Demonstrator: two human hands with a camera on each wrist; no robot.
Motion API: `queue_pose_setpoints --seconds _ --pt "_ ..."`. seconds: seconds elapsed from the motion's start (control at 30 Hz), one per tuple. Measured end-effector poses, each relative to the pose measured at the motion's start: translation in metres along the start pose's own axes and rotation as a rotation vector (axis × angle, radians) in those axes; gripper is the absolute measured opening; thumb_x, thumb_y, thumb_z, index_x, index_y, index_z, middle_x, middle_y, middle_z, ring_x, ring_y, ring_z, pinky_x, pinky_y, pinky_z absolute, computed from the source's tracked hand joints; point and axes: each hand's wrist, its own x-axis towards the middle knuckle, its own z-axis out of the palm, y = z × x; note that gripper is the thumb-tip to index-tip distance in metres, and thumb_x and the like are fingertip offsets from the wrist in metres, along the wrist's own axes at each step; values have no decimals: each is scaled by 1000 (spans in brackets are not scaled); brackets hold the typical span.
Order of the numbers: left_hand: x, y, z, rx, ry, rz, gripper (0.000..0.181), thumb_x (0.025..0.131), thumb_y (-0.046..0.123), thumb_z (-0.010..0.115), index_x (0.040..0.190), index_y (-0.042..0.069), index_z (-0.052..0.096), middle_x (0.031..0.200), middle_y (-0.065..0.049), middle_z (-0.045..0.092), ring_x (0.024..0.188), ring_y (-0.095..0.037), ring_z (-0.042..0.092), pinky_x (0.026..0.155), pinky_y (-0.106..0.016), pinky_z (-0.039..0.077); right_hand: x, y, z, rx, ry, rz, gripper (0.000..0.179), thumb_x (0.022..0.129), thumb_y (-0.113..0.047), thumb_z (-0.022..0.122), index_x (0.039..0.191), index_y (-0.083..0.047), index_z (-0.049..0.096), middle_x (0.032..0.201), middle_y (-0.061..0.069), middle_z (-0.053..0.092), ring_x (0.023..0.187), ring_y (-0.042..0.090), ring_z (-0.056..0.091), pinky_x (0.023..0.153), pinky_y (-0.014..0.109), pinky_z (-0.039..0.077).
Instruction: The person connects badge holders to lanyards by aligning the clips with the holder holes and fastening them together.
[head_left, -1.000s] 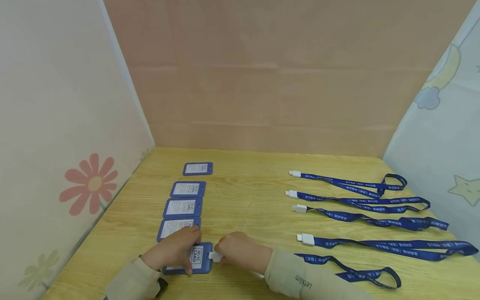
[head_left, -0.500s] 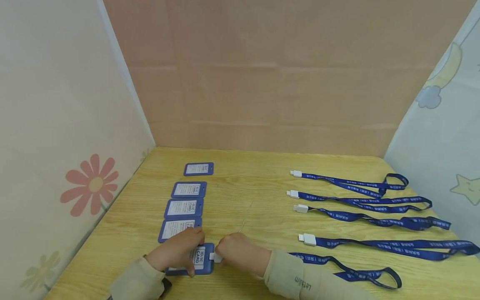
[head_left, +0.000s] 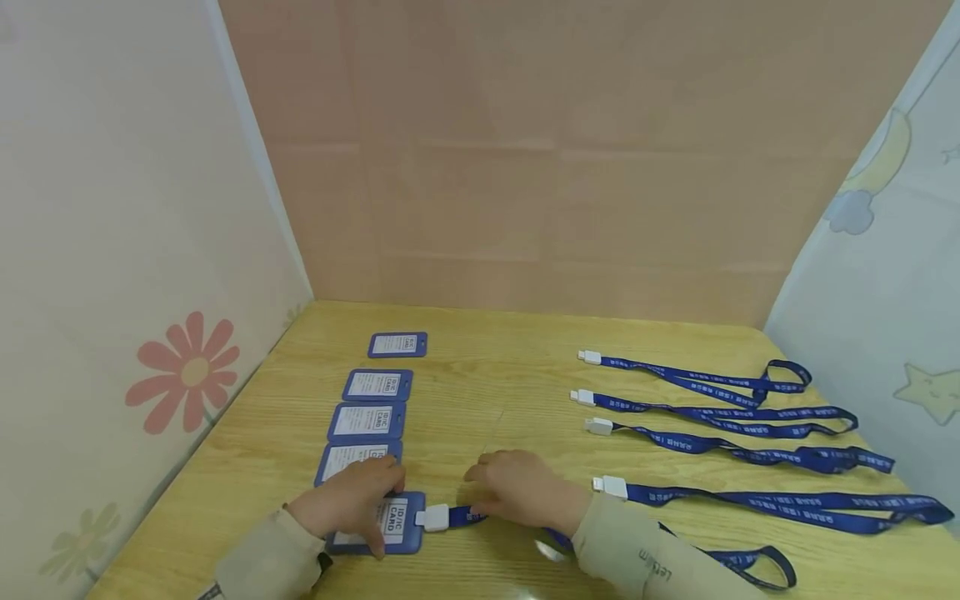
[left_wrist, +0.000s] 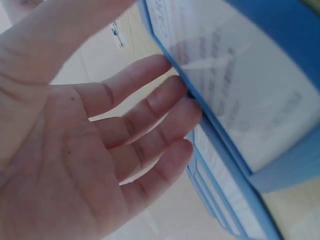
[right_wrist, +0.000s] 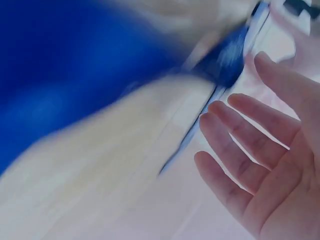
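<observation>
A blue ID card holder [head_left: 408, 525] lies flat at the table's near left. My left hand [head_left: 348, 500] grips it across its width, fingertips at the far edge and thumb at the near one; the left wrist view shows those fingertips [left_wrist: 192, 107] against the holder's rim. The white clip [head_left: 435, 517] of a blue lanyard [head_left: 467, 515] sits at the holder's slot end. Over that lanyard's strap is my right hand [head_left: 528, 492], its fingers spread and loosely bent, pinching nothing. The strap passes partly hidden beneath the right hand and sleeve.
Several more card holders [head_left: 367, 420] lie in a column beyond the left hand. On the right, several blue lanyards [head_left: 720, 414] lie stretched out, white clips pointing left. Fabric walls [head_left: 135, 208] stand at the left, back and right of the wooden table [head_left: 487, 375].
My right hand has let go of the white clip and moved right, uncovering the clip and strap. The left hand still holds the card holder in nearly the same place.
</observation>
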Motion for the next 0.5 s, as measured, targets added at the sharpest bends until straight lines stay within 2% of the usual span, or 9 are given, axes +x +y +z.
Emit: queue_pose_setpoints --seconds 0.1,0.23,0.33,0.4,0.5 --pt "-1 -4 -6 -8 7 10 57 47 25 91 93 12 60 88 5 53 78 -9 48 71 -27 44 -17 23 -6 30 39 74 29 84 -29 68 106 -10 68 98 2 69 84 15 65 71 28 52" --pt "5 -13 -20 -71 37 20 52 60 27 85 102 8 61 97 -1 58 90 -19 56 80 -35 49 -40 55 -10 59 73 167 27 84 -24 68 104 -6 67 97 7 69 83 20 66 68 30 53" --pt "18 -25 -31 -123 76 26 47 69 25 81 106 5 60 102 -6 60 96 -24 56 82 -39 48 -56 77 -11 80 93 245 26 84 -24 68 103 -6 67 96 6 70 82 18 65 66 29 52" --pt "28 -33 -36 -142 101 33 45 71 22 80 106 4 60 103 -8 61 96 -25 56 82 -37 48 -67 89 -12 102 87 302 27 84 -24 68 103 -6 67 96 5 70 81 17 64 65 29 52" --pt "44 -43 -41 -161 106 18 42 71 22 80 104 5 61 101 -7 62 92 -23 55 78 -33 46 -81 103 -13 151 46 387 29 84 -26 67 106 -6 67 96 4 69 83 16 63 68 31 52"
